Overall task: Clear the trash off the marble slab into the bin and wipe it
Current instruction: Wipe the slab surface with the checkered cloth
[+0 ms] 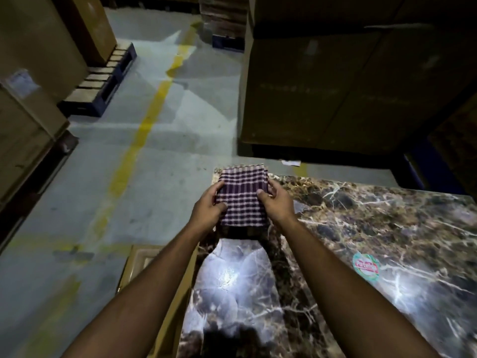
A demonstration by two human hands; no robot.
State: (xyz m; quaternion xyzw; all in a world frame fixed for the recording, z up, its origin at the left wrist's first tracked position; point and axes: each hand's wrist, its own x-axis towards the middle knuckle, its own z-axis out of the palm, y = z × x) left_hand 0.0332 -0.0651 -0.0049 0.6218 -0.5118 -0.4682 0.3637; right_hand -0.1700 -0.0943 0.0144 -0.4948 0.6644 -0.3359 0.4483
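Cloth [242, 196], checked, folded square, was gripped at its sides by left hand [206, 209] and right hand [277, 202], above marble slab's [361, 228] far left corner.

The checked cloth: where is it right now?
The checked cloth, folded, is held between left hand and right hand, over the marble slab's far left corner.

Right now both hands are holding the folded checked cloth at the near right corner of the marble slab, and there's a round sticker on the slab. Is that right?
Not quite. The head view shows the left hand and right hand holding the folded checked cloth at the far left corner of the marble slab, not the near right. The round sticker is on the slab as you say.
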